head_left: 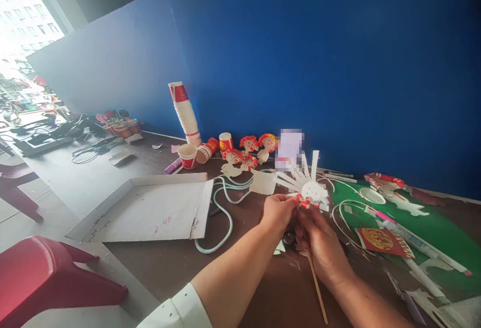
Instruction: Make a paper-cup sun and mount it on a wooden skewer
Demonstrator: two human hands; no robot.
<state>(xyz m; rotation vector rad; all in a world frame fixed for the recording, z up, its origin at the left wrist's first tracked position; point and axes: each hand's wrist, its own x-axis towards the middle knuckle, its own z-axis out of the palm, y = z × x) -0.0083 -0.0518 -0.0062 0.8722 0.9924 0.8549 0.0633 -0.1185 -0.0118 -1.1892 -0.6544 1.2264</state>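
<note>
My left hand (278,211) pinches the lower edge of a cut paper cup (311,190). The cup's round white bottom bears a small drawn face, and white strips fan out from it up and to the left. Red curled strips show at its lower edge, by my fingertips. My right hand (322,246) is closed round a thin wooden stick (317,288), which slants down toward me. The stick's upper end is hidden behind my fingers. Under my hands lies a dark object (288,238), mostly covered; it may be scissors.
A tall stack of paper cups (185,117) leans near the blue partition (300,57). Finished paper figures (267,145) with red curls stand beside it. A shallow white box (150,207), a pale cable (230,227), a green mat (443,222) and a red stool (33,278) surround the workplace.
</note>
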